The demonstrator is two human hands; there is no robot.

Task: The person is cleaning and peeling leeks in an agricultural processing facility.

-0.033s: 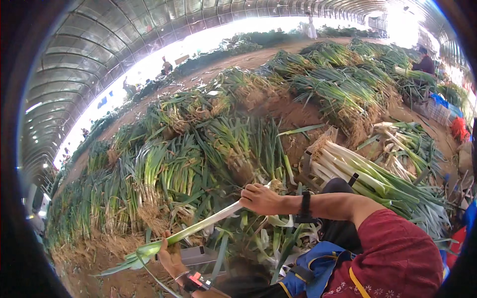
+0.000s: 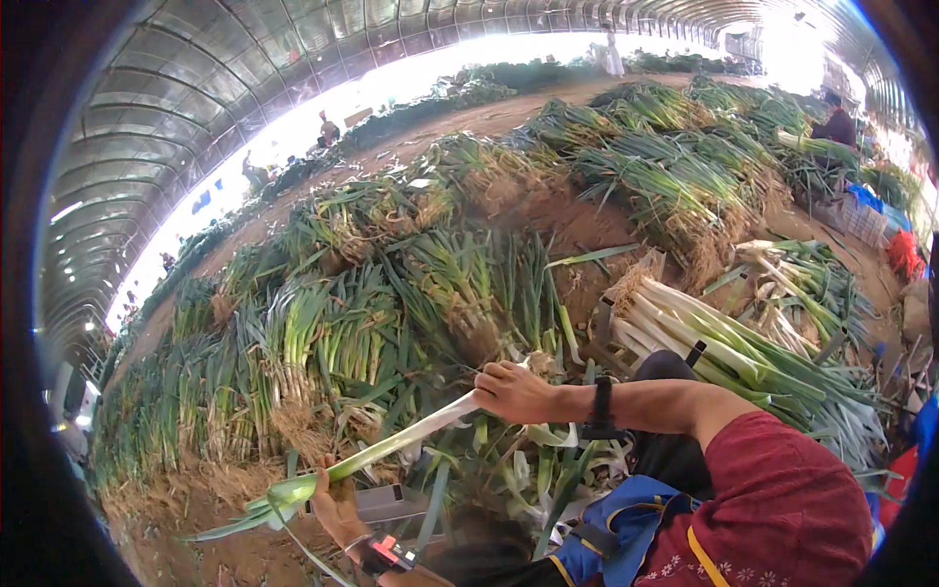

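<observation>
A long green onion (image 2: pixel 403 446) lies slantwise between my hands, its white end up to the right and its green leaves down to the left. My right hand (image 2: pixel 514 393) is closed around the white end, near the pale roots. Lower left, my left hand (image 2: pixel 335 507) grips the stalk where the leaves begin to spread; some of its fingers are hidden behind the stalk. Peeled green onions (image 2: pixel 709 333) with clean white stems are stacked beside my right arm. Stripped leaves and peelings (image 2: pixel 533 474) lie below my right hand.
Rows of unpeeled green onions (image 2: pixel 333 328) with dirty roots cover the ground ahead and left. A metal rack (image 2: pixel 603 318) edges the peeled stack. More bundles (image 2: pixel 675 181) lie farther off, near a seated person (image 2: pixel 834 125). A red net bag (image 2: pixel 905 256) lies at the right.
</observation>
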